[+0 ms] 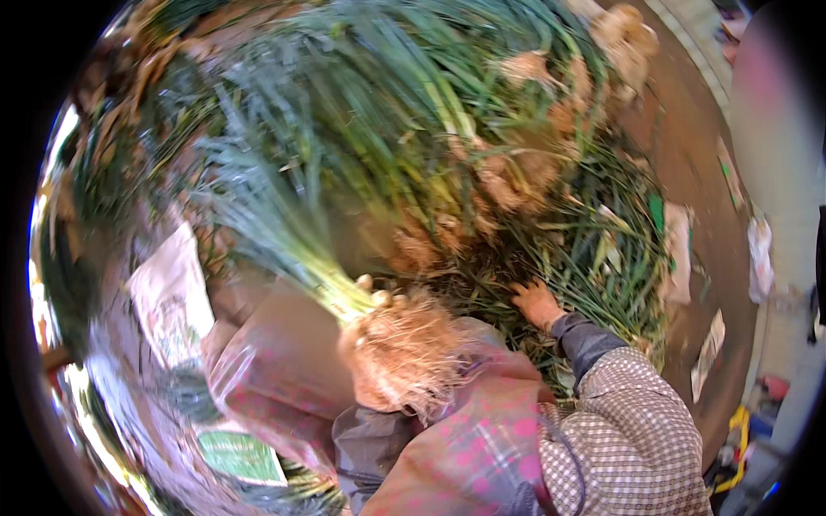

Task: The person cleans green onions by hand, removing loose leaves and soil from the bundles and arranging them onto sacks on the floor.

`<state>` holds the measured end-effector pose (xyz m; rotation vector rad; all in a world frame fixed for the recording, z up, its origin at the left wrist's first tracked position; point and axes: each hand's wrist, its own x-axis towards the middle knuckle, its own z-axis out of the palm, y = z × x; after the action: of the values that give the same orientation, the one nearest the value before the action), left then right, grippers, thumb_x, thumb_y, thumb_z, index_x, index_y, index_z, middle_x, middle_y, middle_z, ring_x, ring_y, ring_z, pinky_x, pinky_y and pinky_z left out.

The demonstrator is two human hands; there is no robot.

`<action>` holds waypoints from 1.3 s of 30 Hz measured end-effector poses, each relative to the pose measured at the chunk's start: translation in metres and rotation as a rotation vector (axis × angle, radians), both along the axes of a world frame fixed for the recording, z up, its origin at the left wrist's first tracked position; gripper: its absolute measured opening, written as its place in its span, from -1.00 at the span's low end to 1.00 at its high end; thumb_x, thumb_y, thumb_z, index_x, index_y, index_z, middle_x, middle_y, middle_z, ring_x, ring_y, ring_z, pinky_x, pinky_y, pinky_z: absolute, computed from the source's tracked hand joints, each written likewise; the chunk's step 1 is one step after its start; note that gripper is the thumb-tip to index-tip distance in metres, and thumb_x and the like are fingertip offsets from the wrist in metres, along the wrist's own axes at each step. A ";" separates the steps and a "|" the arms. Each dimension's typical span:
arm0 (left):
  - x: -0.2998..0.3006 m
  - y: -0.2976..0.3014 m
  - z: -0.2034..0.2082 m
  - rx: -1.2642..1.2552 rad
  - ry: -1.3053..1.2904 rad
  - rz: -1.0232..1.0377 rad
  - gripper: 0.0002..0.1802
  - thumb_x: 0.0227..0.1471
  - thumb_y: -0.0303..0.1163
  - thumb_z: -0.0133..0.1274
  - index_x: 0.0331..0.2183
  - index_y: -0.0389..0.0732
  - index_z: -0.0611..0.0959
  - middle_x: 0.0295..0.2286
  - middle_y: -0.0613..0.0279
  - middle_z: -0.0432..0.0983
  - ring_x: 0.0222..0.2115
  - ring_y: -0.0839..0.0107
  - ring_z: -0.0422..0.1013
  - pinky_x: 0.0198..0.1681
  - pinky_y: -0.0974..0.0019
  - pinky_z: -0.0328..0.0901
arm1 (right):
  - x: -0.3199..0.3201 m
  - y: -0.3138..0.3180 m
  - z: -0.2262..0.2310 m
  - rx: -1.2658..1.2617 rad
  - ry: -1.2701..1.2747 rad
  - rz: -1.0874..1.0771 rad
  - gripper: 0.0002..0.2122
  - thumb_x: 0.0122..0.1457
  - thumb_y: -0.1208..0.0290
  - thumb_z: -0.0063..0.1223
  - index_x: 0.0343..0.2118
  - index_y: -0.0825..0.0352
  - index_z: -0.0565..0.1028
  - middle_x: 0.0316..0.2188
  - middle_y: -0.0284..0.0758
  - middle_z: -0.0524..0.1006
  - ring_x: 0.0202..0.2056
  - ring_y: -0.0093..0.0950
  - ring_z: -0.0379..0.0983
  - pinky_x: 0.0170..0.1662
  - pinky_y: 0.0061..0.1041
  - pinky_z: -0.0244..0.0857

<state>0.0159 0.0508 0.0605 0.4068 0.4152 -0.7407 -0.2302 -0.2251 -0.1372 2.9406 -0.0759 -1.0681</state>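
A bunch of spring onions (297, 258) with long green leaves lies across the front of me, its pale stems and tangled brown roots toward my lap. My left hand (366, 359) is wrapped around the root end, partly covered by the roots; its dark cuff comes up from below. To the right, my right hand (537, 304) reaches down with its fingers apart over loose green trimmings (602, 267). Nothing shows in its grasp, though its fingertips are partly among the leaves.
A large heap of spring onions (361, 95) spreads ahead, many roots facing right and toward me. Trimmed roots and leaves cover the ground below it. A pale sack (176, 297) lies at left, a green-printed packet (241, 456) lower left. A white plastic bag (760, 258) is far right.
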 end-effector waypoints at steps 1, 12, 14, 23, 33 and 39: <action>-0.001 -0.004 0.001 0.015 -0.003 -0.029 -0.38 -0.07 -0.36 0.05 0.07 -0.20 0.33 -0.29 0.14 0.44 -0.21 0.24 0.38 -0.11 0.16 0.34 | -0.043 -0.007 -0.013 -0.054 0.180 -0.095 -0.75 0.19 0.31 -0.10 -0.09 0.08 0.50 0.10 -0.31 0.31 -0.01 -0.26 0.35 0.18 -0.19 0.01; -0.017 -0.034 0.005 0.170 -0.084 -0.202 -0.38 -0.05 -0.31 0.02 0.09 -0.19 0.31 -0.29 0.14 0.43 -0.24 0.25 0.38 -0.12 0.16 0.34 | -0.254 -0.034 0.117 -0.313 0.341 -0.552 -0.55 0.16 -0.07 -0.09 -0.38 0.30 0.58 -0.41 -0.26 0.57 -0.28 -0.30 0.51 -0.20 -0.29 0.35; -0.013 -0.029 0.005 0.197 -0.098 -0.197 -0.38 -0.04 -0.31 0.01 0.09 -0.19 0.31 -0.29 0.15 0.43 -0.24 0.25 0.38 -0.13 0.16 0.34 | -0.260 -0.039 0.114 -0.360 0.302 -0.675 -0.57 0.16 -0.04 -0.10 -0.40 0.30 0.58 -0.44 -0.26 0.56 -0.32 -0.28 0.50 -0.23 -0.31 0.34; -0.021 -0.037 0.009 0.152 -0.024 -0.210 -0.38 -0.02 -0.27 -0.01 0.10 -0.18 0.30 -0.29 0.15 0.42 -0.26 0.25 0.38 -0.14 0.16 0.34 | -0.241 -0.079 0.217 -0.015 0.891 -0.836 -0.36 -0.13 -0.17 0.16 -0.11 0.30 0.54 -0.21 -0.09 0.56 -0.12 -0.18 0.48 -0.03 -0.26 0.31; -0.024 -0.024 0.007 0.103 0.035 -0.141 -0.36 0.02 -0.21 -0.02 0.12 -0.20 0.29 -0.30 0.08 0.46 -0.31 0.23 0.42 -0.21 0.16 0.38 | 0.181 -0.072 0.099 0.126 -0.527 -0.758 -0.54 0.14 -0.06 0.01 -0.10 0.26 0.47 -0.41 -0.20 0.56 -0.46 -0.36 0.50 -0.35 -0.30 0.34; -0.020 -0.012 0.003 0.062 0.027 -0.055 -0.33 -0.02 -0.30 0.01 0.14 -0.21 0.26 -0.25 0.00 0.47 -0.24 0.18 0.42 -0.12 0.10 0.36 | 0.245 -0.002 0.124 0.289 -0.992 0.167 -0.81 0.14 0.46 -0.03 -0.19 0.21 0.54 -0.38 -0.44 0.54 -0.48 -0.47 0.47 -0.42 -0.54 0.40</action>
<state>-0.0044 0.0389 0.0636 0.4680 0.4550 -0.7889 0.0152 -0.2275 -0.0134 3.3063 0.3314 0.4951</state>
